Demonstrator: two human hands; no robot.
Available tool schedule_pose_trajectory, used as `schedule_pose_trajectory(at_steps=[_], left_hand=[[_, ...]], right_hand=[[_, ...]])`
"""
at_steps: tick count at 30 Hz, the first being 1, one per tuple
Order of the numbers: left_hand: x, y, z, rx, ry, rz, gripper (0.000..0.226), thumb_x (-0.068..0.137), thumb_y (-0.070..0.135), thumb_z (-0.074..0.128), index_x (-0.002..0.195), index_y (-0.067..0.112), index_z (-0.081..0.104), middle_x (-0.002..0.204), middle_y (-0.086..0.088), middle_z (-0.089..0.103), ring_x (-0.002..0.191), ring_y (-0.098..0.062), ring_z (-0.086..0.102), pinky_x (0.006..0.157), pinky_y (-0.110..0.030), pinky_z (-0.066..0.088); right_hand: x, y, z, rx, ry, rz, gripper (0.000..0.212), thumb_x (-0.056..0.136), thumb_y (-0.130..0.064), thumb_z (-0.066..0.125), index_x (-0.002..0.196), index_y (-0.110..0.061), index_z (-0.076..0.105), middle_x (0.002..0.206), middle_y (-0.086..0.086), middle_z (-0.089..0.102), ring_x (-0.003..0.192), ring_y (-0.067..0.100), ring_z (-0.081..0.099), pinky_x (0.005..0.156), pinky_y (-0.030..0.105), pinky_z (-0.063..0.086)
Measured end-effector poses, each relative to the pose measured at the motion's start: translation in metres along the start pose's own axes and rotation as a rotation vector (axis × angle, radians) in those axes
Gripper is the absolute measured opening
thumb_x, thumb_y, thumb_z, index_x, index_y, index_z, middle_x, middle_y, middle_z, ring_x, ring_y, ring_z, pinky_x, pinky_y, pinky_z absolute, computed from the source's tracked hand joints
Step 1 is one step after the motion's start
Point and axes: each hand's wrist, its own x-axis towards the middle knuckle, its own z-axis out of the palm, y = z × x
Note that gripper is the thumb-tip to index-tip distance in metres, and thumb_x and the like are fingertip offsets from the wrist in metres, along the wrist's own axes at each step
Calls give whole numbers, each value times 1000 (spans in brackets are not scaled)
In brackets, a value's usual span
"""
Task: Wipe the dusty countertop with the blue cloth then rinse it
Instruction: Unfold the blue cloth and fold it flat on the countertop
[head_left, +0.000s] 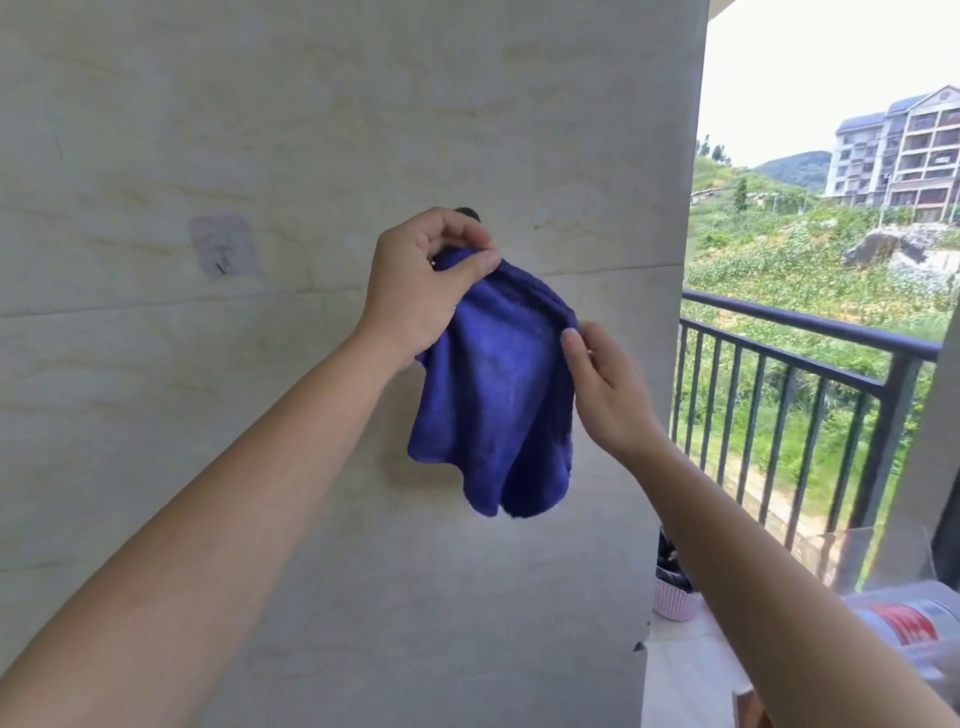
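dark obj (467, 212) hidden (by hand (415, 283)), jug (904, 621) cropped

A pale marble-look tiled wall (311, 130) fills the view from 9 to 12 o'clock. A clear adhesive hook (224, 245) is stuck to it at 9 o'clock, and a small dark knob (467, 213) shows near the centre. At 3 o'clock a black balcony railing (810, 332) fronts a green hillside (779, 249), with an apartment building (898, 150) at 2 o'clock. A pink basket (672, 605) sits at 5 o'clock, and beside it, toward 4 o'clock, a clear container with a red label (904, 618).
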Motion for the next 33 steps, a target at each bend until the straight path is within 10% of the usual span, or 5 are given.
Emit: schedule_pose_trajectory(at_steps=[15, 22, 27, 33], left_hand=[[-211, -120, 86, -38, -436, -588, 8, 86, 23, 76, 93, 23, 79, 92, 17, 75, 89, 4, 68, 76, -8, 47], [-240, -122, 129, -253, -709, -563, 5, 85, 26, 77, 90, 25, 77, 84, 11, 73, 59, -1, 62, 47, -12, 43], [-291, -115, 161, -392, -1027, -404, 11, 83, 30, 78, 94, 31, 76, 96, 8, 67, 84, 1, 63, 76, -18, 52], [-370, -12, 185, -705, -1273, -326, 8, 85, 27, 77, 87, 34, 75, 94, 9, 70, 87, -6, 65, 76, -25, 54]], right_hand=[[-179, 110, -59, -495, -116, 255, 21, 102, -37, 50, 112, -29, 67, 98, -9, 56, 94, 10, 56, 89, 28, 44], [-258, 71, -89, -559, 153, 481, 12, 93, -31, 67, 103, -26, 73, 95, -10, 66, 84, 7, 61, 74, 27, 53], [-338, 22, -93, -649, 446, 670, 8, 86, -24, 77, 91, -29, 72, 94, -10, 65, 77, 9, 64, 67, 21, 53], [-460, -81, -92, -819, 811, 901, 13, 84, -25, 79, 85, -33, 68, 90, -8, 68, 76, 7, 64, 70, 20, 52]])
